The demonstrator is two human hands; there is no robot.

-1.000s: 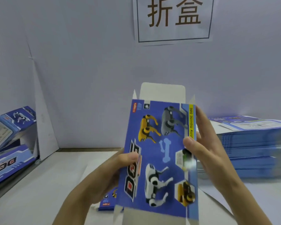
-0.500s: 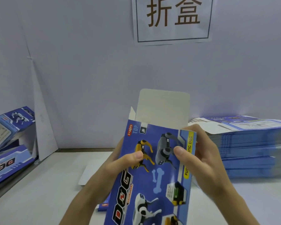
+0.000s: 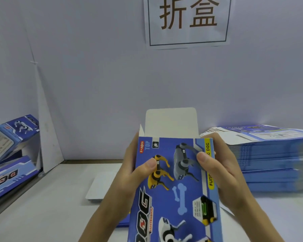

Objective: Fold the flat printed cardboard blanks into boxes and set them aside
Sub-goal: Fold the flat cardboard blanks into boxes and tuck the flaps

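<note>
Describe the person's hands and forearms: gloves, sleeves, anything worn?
The left hand and right hand are both bare: no gloves, and no rings, watch or bands on the parts that show. Both forearms are uncovered down to the bottom edge of the frame, with no sleeve in view. The thumbnails are short and unpainted. Fingers behind the printed box are hidden, so rings there cannot be ruled out.

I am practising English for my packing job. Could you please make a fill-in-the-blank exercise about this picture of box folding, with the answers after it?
1. The left hand and the right hand grip the printed box, whose main colour is ____.
2. Its top flap shows a plain ____ inner side and is not yet tucked in.
3. The stack of flat blanks lies on the person's ____ side.
4. The finished boxes lie on the person's ____ side.

Missing words: blue; white; right; left.
</note>
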